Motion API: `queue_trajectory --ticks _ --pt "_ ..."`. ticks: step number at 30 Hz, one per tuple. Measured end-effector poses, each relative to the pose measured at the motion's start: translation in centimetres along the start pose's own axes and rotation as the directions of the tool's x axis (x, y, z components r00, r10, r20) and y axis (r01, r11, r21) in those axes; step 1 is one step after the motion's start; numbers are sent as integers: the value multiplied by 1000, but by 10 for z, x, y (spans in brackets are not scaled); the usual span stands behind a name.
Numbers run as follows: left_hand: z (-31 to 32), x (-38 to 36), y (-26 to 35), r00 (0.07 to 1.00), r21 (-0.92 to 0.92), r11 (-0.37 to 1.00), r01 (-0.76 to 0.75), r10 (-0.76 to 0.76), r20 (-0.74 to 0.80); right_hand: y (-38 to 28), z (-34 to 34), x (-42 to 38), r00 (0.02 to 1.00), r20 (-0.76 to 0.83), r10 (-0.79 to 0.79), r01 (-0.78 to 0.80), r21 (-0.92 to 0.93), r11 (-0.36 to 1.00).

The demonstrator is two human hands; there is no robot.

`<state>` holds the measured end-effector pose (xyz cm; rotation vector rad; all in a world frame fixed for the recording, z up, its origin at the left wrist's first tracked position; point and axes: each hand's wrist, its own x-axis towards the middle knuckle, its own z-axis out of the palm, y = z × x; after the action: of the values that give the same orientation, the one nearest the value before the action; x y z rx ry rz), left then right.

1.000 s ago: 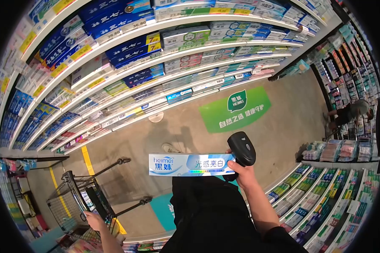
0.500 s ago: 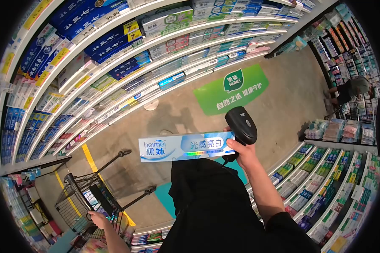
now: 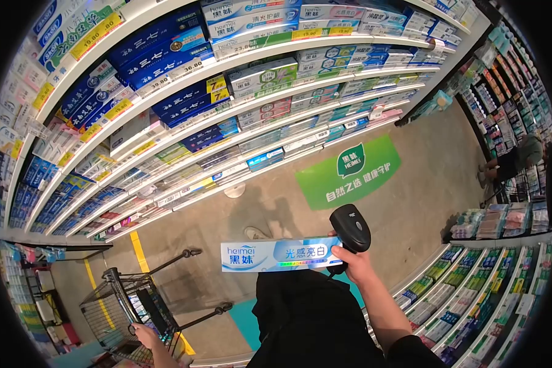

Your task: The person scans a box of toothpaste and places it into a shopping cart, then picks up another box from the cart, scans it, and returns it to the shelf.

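My right hand [image 3: 349, 262] is closed around a black handheld scanner [image 3: 351, 230] and the right end of a long white and blue heimei toothpaste box [image 3: 270, 256]. The box lies roughly level above my dark trousers, its printed face up. At the lower left, my left hand [image 3: 146, 335] is closed on the handle of a black wire shopping cart [image 3: 111, 306].
Toothpaste shelves [image 3: 227, 64] curve across the top and left. More stocked shelves [image 3: 472, 288] stand at the lower right. A green floor sticker [image 3: 349, 175] lies ahead. Another person [image 3: 515, 162] stands at the far right by a display.
The box and scanner sit lower in view, and the box slightly further right. More of the upper shelves shows. A shoe is now visible beyond the box. Both hands keep their hold.
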<state>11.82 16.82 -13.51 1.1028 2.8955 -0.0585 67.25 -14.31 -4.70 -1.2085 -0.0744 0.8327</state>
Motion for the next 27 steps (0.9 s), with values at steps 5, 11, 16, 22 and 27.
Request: queue_trajectory --ticks 5,11,16,22,27 --pt "12 12 -10 996 24 997 -71 72 -53 -1 -4 -2 1000 -20 -14 14 -6 1000" --pt "5 -1 -5 994 19 997 -79 80 -69 4 -10 0 999 -21 -33 33 2 999" --pt "4 -5 -4 994 24 996 -91 92 -60 1 -10 0 1000 -13 -26 26 9 1000" --pt "10 0 -6 994 35 997 -70 73 -85 -1 -10 1 1000 -15 -20 20 1 1000" --pt "0 -11 -3 995 51 995 -83 85 -42 -5 -14 2 999 -32 -30 30 -28 999"
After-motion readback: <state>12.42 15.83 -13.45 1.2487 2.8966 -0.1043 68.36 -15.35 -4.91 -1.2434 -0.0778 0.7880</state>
